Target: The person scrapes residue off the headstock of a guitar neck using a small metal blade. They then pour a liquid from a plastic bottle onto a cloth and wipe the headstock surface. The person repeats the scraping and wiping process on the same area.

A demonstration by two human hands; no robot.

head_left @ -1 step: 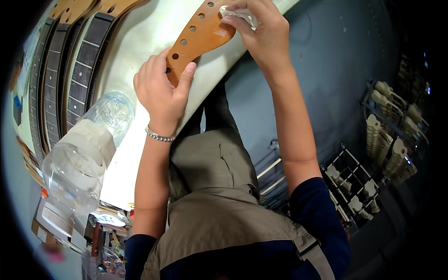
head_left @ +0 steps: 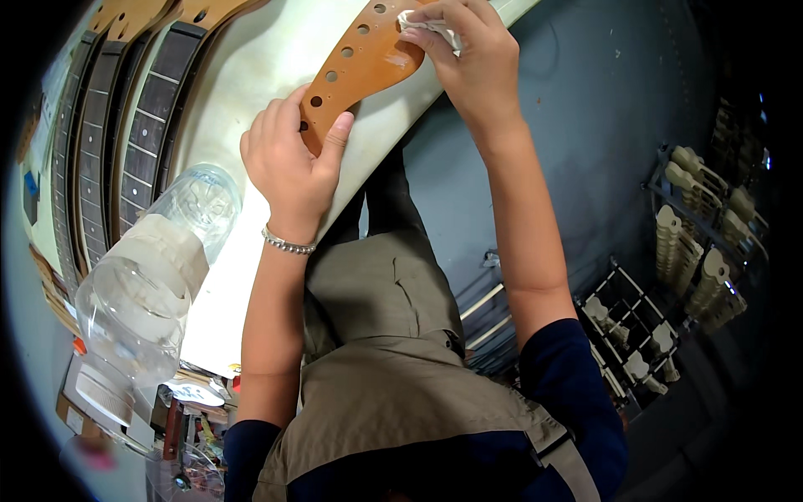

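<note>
An orange-brown guitar headstock (head_left: 368, 58) with a row of round holes lies over the white tabletop near its edge. My left hand (head_left: 293, 159) is closed round its lower end, the thumb on the near side. At the headstock's curved right side, my right hand (head_left: 473, 58) pinches a crumpled white cloth (head_left: 418, 25) between thumb and fingers. The cloth touches the wood beside a pale, shiny patch. The top of the headstock runs out of the picture, and my left hand hides its lower end.
Several guitar necks (head_left: 150, 117) with dark fretboards lie at the left. A clear plastic bottle (head_left: 134, 309) and another clear container (head_left: 201, 205) lie or stand nearer on the white table (head_left: 230, 301). Racks with pale neck-shaped parts (head_left: 694, 251) stand at the lower right, beyond the grey floor.
The headstock and both hands have shifted very slightly to the right. Both grips stay the same.
</note>
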